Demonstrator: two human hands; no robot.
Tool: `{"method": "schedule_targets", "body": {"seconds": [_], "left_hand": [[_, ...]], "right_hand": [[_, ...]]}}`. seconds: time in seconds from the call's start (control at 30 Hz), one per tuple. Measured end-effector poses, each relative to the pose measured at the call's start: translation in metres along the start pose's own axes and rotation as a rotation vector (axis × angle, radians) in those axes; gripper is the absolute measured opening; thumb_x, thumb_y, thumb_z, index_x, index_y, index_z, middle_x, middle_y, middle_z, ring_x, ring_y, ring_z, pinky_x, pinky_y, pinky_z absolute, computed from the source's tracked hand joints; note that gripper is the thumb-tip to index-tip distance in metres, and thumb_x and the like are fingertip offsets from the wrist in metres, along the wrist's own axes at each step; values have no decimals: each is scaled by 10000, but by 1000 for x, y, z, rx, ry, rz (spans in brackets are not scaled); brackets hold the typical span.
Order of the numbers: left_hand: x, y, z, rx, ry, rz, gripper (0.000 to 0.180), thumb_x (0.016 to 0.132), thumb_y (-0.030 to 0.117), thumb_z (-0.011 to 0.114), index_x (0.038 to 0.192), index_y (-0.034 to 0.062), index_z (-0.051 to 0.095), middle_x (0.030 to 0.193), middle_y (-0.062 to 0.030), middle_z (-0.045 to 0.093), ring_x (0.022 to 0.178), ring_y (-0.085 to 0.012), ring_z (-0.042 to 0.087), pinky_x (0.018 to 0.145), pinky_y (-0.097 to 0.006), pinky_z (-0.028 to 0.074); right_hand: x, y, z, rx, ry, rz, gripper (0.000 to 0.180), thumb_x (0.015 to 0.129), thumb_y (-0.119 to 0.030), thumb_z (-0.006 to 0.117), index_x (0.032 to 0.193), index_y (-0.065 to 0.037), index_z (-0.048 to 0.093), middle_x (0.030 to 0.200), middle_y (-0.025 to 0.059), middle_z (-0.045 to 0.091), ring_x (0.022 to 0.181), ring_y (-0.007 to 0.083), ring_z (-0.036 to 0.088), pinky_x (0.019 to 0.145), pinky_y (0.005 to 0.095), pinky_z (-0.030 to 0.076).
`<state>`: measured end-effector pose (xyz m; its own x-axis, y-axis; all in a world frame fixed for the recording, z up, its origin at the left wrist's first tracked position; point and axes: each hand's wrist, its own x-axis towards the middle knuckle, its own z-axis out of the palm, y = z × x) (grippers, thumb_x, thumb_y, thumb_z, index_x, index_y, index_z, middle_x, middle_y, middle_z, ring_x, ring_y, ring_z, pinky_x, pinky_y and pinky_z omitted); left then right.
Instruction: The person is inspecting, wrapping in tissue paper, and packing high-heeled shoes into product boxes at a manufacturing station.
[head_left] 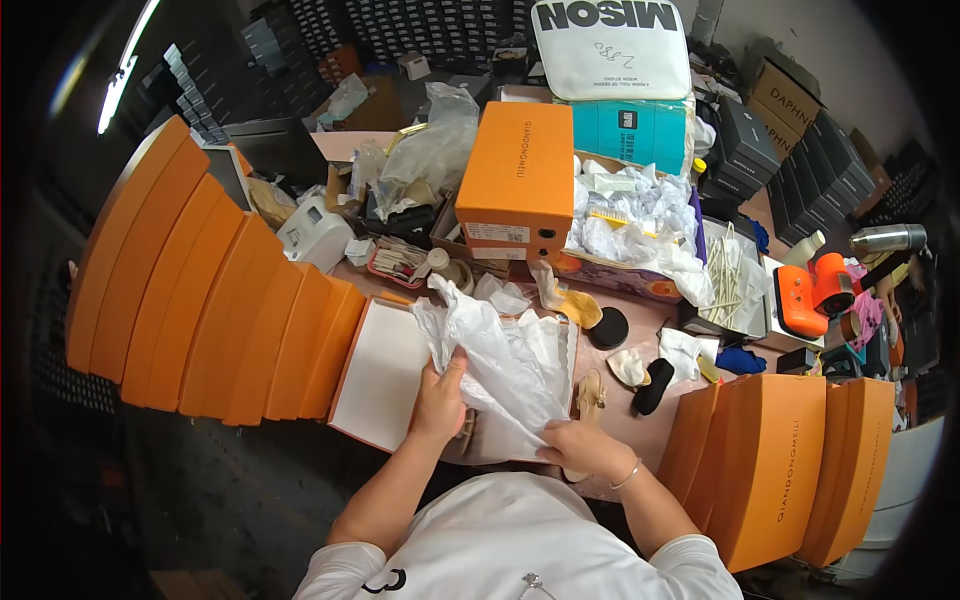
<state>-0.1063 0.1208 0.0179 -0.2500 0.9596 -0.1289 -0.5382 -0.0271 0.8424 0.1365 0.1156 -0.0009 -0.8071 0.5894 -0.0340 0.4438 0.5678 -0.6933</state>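
Note:
A crumpled white plastic bag is stretched between my two hands. My left hand grips its left side, thumb up on the film. The fingers of my right hand pinch its lower right end. Beneath the bag lies an opened shoebox with a white inside, its lid to the left. Part of a shoe shows beside my left hand, mostly hidden by the bag. A beige strappy shoe stands on the table just beyond my right hand.
Orange shoeboxes lean in a row at left; more orange boxes stand at right. Behind the bag are a stacked orange box and a carton of crumpled paper. A black round pad and a tape dispenser lie rightward.

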Motion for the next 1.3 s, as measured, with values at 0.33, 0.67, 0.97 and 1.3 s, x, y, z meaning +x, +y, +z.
{"method": "schedule_targets", "body": {"seconds": [0.33, 0.67, 0.97, 1.3], "left_hand": [[-40, 42, 19, 863, -460, 192, 236, 911, 118, 570, 1097, -19, 617, 959, -164, 678, 905, -216, 641, 807, -340, 479], [-39, 53, -7, 343, -520, -301, 296, 948, 158, 559, 1180, -23, 589, 1077, -71, 660, 982, -144, 580, 880, -292, 449], [-10, 73, 5, 696, -574, -211, 316, 966, 205, 549, 1143, -52, 596, 977, -62, 677, 881, -105, 582, 814, -273, 466], [-2, 71, 25, 840, -420, 147, 262, 925, 134, 559, 1082, -72, 605, 901, -147, 690, 846, -164, 638, 777, -306, 487]], "right_hand": [[43, -75, -52, 236, 521, 123, 337, 765, -88, 738, 1058, 15, 607, 994, 78, 644, 882, 197, 610, 793, 295, 476], [29, 4, -60, 1122, 435, -37, 578, 896, -362, 616, 1335, -14, 472, 1254, 151, 571, 1202, 209, 516, 1008, 339, 398], [49, -39, -84, 1225, 680, -175, 149, 880, -7, 577, 1025, 7, 606, 951, 36, 646, 862, 119, 621, 780, 257, 498], [71, -46, -22, 934, 559, 313, 539, 731, -114, 771, 1193, 21, 528, 1080, 62, 595, 1007, 160, 552, 869, 314, 458]]}}
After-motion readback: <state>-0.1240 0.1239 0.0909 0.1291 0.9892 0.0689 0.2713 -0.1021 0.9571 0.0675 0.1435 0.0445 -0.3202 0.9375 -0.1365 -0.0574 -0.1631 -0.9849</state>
